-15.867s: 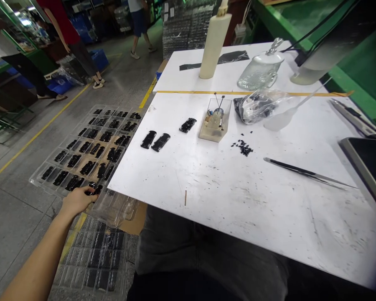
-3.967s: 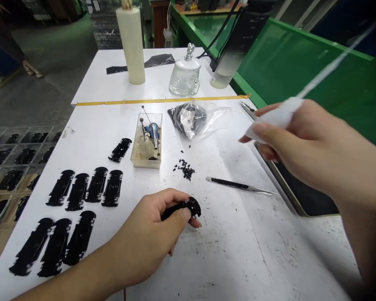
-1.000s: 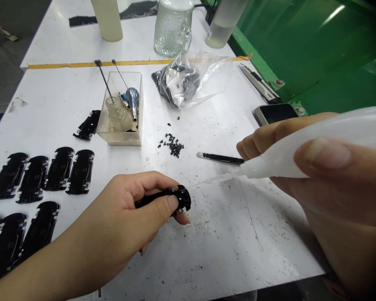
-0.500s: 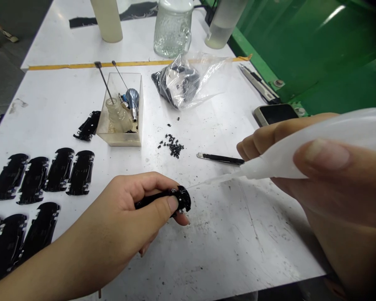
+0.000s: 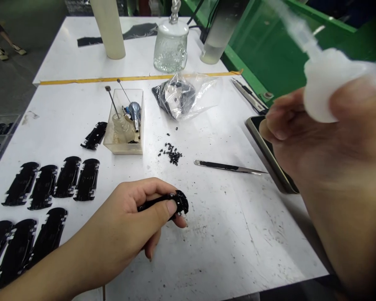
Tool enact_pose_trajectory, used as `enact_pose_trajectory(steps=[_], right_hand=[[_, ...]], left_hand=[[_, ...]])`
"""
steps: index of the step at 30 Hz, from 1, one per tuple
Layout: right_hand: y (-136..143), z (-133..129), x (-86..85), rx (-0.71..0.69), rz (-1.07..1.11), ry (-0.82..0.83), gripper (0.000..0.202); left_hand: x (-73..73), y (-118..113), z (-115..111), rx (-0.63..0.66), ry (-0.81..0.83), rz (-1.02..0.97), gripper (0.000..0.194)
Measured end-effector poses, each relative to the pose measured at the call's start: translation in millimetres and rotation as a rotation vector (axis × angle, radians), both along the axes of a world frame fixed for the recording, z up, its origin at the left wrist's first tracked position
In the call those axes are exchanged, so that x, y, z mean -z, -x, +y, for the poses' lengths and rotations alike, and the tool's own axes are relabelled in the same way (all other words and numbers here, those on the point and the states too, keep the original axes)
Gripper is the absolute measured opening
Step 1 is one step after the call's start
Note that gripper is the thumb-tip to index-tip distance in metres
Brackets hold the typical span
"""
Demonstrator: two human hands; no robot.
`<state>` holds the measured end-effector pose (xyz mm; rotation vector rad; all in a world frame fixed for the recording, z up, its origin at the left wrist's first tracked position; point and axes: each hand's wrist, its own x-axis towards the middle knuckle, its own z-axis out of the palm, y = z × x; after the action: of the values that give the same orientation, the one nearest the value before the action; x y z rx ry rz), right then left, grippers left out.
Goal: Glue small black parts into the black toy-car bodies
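Note:
My left hand [image 5: 144,221] pinches a black plastic car chassis [image 5: 182,202] between thumb and fingers, one rounded end sticking out past the thumb. Raised at the right, my right hand [image 5: 326,138] grips a white squeeze bottle [image 5: 321,83] whose thin nozzle points up and away, blurred by motion. Tweezers [image 5: 228,167] lie on the white table between the two hands. Beyond the left hand is a small heap of tiny black parts [image 5: 174,156]. More black chassis [image 5: 87,179] lie in rows at the left.
A clear plastic box [image 5: 125,146] holds a small jar and tools. Behind it sit a plastic bag [image 5: 181,98], a glass jug [image 5: 171,50] and a tall bottle [image 5: 109,29]. A phone [image 5: 278,167] lies under the right hand, beside a utility knife [image 5: 249,96]. A green panel [image 5: 253,54] borders the right side.
My right hand has lifted the squeeze bottle up and away from the chassis, and the nozzle now points upward. My left hand still holds the chassis. The camera view has tilted up slightly.

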<state>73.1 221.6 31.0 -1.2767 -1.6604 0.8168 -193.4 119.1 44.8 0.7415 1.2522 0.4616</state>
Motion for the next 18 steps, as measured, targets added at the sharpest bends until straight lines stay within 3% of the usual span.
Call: enact_pose_trajectory(steps=[2,3,7,11,15,17,18], right_hand=[[5.7,0.5,-0.6,0.118,0.073,-0.061,0.023],[8.9,2.3,-0.3,0.167,0.004,-0.073,0.020],[22.4,21.2,8.1,0.182,-0.411,-0.002,0.023],[30.2,41.3,17.1,0.171,-0.576,0.106,0.025],[18.7,33.3,6.5,0.207,-0.676,0.099,0.047],[7.7,20.4,-1.8,0.099,-0.685,0.139,0.053],[2.3,14.0,-4.6,-0.026,-0.692,0.195,0.054]], left_hand=[[1.5,-0.9,-0.1,0.005,0.012,-0.038,0.018],[2.4,-1.1,-0.4,0.009,0.016,-0.068,0.018],[5.7,0.6,-2.2,-0.004,0.016,-0.178,0.016],[8.6,2.9,-3.1,-0.010,0.013,-0.224,0.015],[9.8,1.3,-2.0,-0.087,-0.040,-0.228,0.014],[9.4,0.5,-1.0,-0.085,-0.032,-0.224,0.014],[8.9,0.5,-0.4,-0.064,-0.018,-0.219,0.016]])
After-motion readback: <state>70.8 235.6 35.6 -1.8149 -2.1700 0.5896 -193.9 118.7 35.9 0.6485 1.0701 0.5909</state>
